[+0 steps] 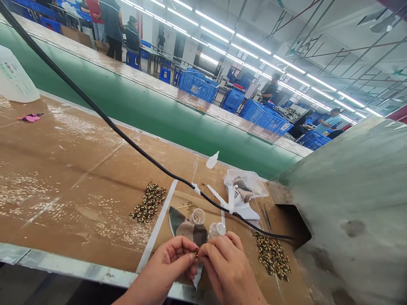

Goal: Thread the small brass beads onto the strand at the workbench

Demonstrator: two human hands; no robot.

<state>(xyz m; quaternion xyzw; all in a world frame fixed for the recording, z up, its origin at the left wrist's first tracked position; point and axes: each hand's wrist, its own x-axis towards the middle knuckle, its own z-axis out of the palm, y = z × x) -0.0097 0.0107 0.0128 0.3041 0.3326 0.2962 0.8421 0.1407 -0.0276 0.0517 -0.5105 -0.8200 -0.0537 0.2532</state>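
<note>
The left hand [165, 262] and right hand [227, 267] pinch a tiny beaded piece [196, 254] between their fingertips, just above a mottled fabric cutout [187, 228] and near two clear cups [197, 216]. Heaps of beads [149, 202] lie on either side on the cardboard-covered bench [63, 199], under a black cable [127, 127]. Beyond a green conveyor [159, 127], people [111, 25] stand and sit among blue crates [199, 84].

A tiny gold-and-dark bead [196, 254], partly hidden, is pinched between the left hand [168, 263] and right hand [226, 269]
</note>
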